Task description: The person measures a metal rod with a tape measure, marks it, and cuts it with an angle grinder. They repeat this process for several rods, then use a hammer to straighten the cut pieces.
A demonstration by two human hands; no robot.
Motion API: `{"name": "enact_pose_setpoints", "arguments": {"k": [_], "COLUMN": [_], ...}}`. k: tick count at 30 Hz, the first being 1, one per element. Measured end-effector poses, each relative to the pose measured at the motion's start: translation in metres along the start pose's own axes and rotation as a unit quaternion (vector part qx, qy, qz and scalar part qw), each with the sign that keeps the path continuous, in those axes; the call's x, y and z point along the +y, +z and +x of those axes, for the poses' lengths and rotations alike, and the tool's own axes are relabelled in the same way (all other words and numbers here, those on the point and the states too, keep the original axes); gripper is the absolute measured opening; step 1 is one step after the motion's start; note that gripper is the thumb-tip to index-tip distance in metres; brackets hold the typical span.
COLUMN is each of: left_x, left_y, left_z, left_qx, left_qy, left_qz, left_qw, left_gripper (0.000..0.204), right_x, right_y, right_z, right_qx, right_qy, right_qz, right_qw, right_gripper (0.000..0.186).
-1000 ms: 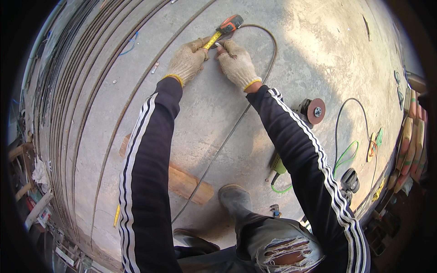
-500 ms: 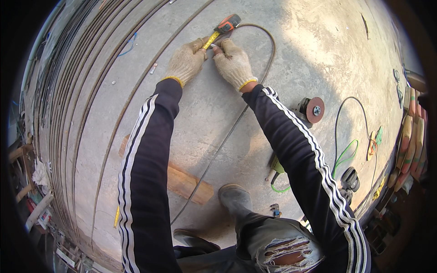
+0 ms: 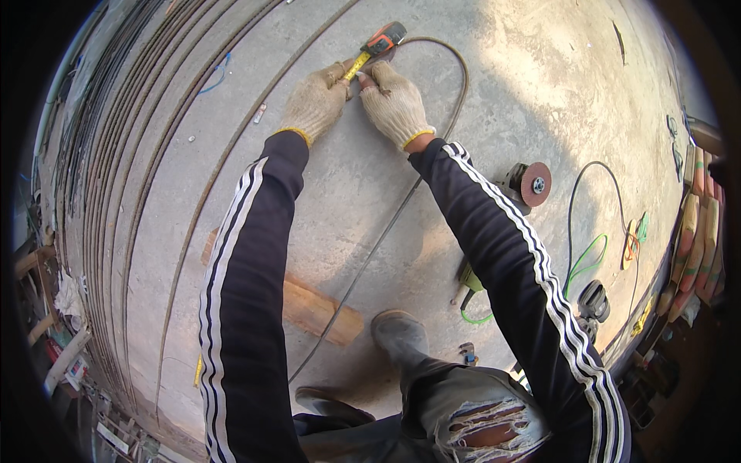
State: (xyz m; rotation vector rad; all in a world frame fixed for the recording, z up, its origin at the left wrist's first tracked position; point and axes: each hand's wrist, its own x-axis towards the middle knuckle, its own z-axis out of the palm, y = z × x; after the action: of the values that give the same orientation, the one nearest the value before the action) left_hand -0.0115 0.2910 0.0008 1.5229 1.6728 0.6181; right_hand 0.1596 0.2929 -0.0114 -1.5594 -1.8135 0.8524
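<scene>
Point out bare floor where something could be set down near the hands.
Bare concrete lies right of the right hand, between the bent rod and the grinder. More lies between the left hand and the rebar rows. The cables crowd the right.

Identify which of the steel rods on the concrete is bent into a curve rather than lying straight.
It is the thin rod under the hands: it runs up between the arms and hooks round by the tape measure. The rods at left lie long and parallel.

Concrete floor [image 3: 324, 193]: bent steel rod [image 3: 401, 208], wood plank [image 3: 316, 309], angle grinder [image 3: 525, 185], green cable [image 3: 583, 258], straight rebars [image 3: 116, 193].
</scene>
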Motion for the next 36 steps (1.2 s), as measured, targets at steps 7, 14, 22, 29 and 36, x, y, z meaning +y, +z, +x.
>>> {"name": "enact_pose_setpoints", "arguments": {"k": [7, 14, 22, 29, 36], "left_x": [0.0002, 0.0011, 0.0068, 0.0034, 0.0092], "left_y": [-0.0002, -0.0003, -0.0042, 0.0001, -0.0031], "left_z": [-0.0014, -0.0012, -0.003, -0.0033, -0.0053], "left_qx": [0.001, -0.004, -0.009, 0.003, -0.009], "left_qy": [0.014, 0.014, 0.001, 0.003, -0.042], "left_qz": [-0.002, 0.0, -0.004, -0.022, -0.031], "left_qw": [1.0, 1.0, 1.0, 1.0, 0.999], "left_gripper": [0.048, 0.048, 0.047, 0.047, 0.048], "right_x": [0.0016, 0.0011, -0.0023, -0.0034, -0.0054], "right_y": [0.0007, 0.0022, 0.0009, 0.0023, -0.0042], "right_z": [0.0032, -0.0002, 0.0007, 0.002, 0.0076], "right_qx": [0.004, 0.007, 0.004, -0.001, -0.046], "right_qy": [-0.028, -0.004, 0.006, 0.0, 0.009], "right_qz": [-0.033, 0.0, -0.006, -0.024, -0.047], "right_qw": [0.999, 1.0, 1.0, 1.0, 0.998], "right_gripper": [0.021, 0.02, 0.019, 0.021, 0.022]}}
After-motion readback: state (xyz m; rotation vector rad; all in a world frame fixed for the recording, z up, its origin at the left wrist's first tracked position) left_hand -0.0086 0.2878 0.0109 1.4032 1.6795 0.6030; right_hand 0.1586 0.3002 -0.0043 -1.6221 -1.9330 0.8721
